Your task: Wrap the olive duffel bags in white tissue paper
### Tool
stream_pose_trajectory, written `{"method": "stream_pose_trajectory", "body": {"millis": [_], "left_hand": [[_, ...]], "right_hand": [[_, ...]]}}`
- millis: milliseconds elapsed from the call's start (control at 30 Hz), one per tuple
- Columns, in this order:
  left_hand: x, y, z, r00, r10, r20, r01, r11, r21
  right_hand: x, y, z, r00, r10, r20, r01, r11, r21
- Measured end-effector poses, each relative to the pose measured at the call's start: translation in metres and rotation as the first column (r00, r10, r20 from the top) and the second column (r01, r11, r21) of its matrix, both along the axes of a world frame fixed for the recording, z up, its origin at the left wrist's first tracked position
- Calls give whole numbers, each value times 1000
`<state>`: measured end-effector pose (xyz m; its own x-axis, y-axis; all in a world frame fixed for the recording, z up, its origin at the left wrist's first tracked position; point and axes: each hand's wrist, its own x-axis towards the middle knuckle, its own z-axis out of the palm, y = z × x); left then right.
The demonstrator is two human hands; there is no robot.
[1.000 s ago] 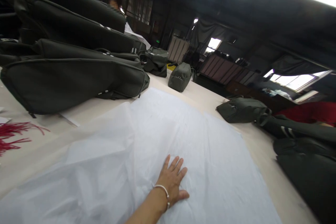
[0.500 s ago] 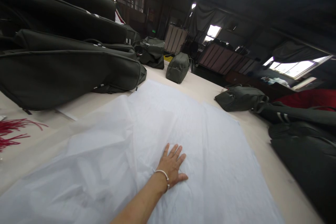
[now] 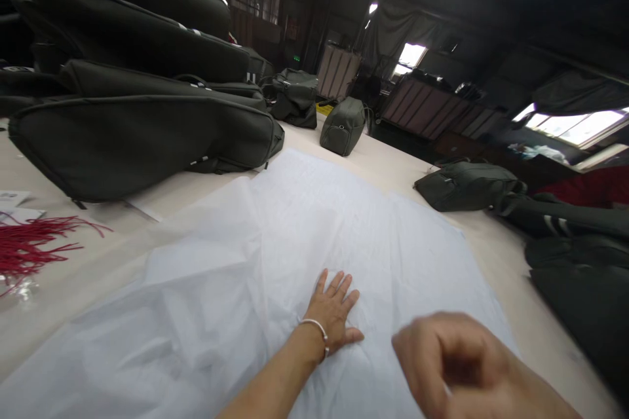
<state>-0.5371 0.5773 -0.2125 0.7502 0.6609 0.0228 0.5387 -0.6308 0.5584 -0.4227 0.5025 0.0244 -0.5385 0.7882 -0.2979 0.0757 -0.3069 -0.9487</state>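
Observation:
A large white, thin sheet (image 3: 344, 216) with wrinkles is spread over the pale table. My left hand (image 3: 335, 311), with a light bracelet at the wrist, lies flat on it, fingers spread. Over the sheet's lower right part is my right hand (image 3: 452, 360), slightly blurred and close to the camera. Its fingers are curled in and pressed together; whatever they hold, if anything, is too small or hidden to make out.
Dark green bags (image 3: 147, 137) are piled along the left. Further bags stand at the back (image 3: 343, 127) and right (image 3: 466, 184). Red tassels (image 3: 39, 242) lie at the left on the table (image 3: 393, 170). Part of a person shows behind the pile.
My right hand has come into view at the lower right with curled fingers. My left hand stays flat on the sheet. The whole view has shifted slightly, showing more of the tassels.

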Motion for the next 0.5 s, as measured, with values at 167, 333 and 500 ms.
{"method": "stream_pose_trajectory", "body": {"millis": [167, 333, 500], "left_hand": [[-1, -1, 4, 1000, 12, -5, -12, 1000, -13], [1, 0, 0, 1000, 18, -14, -18, 1000, 5], [1, 0, 2, 1000, 9, -12, -9, 1000, -21]], "right_hand": [[48, 72, -57, 819, -323, 474, 241, 944, 227], [56, 109, -100, 777, -334, 533, 255, 942, 219], [60, 126, -134, 658, -314, 685, 248, 949, 197]]}}
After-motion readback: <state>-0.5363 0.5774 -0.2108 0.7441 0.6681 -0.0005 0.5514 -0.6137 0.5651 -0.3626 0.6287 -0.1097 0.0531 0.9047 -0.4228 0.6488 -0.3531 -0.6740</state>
